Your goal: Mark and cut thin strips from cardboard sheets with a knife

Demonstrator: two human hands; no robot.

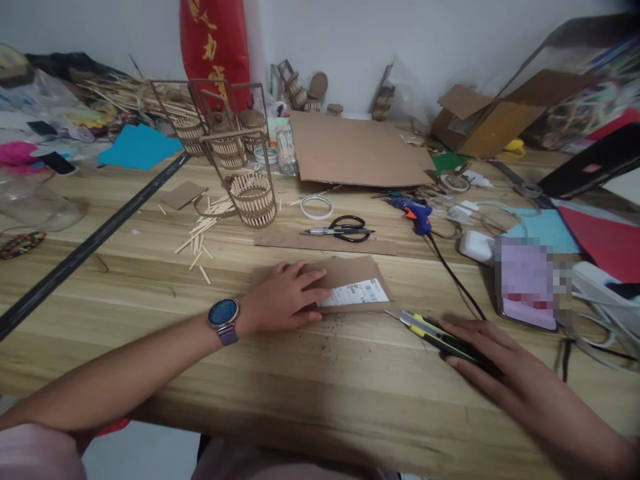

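Note:
A small brown cardboard piece [353, 270] with a white printed label [357, 293] lies on the table in front of me. My left hand [287, 297] rests on its left part, fingers spread and flat. In my right hand [500, 363] is a black and yellow utility knife [425, 330]. Its blade is out and points left, with the tip by the cardboard's lower right corner; whether it touches cannot be made out. Small dark crumbs lie just below the cardboard's near edge.
Beyond the cardboard lie a cardboard strip [325, 244], black-handled scissors [350, 229], a pen [320, 231] and a tape roll [317, 207]. Small slatted baskets [253, 200] and loose sticks [200, 237] are left. A blue glue gun [417, 217], its cord and a phone [525, 280] are right.

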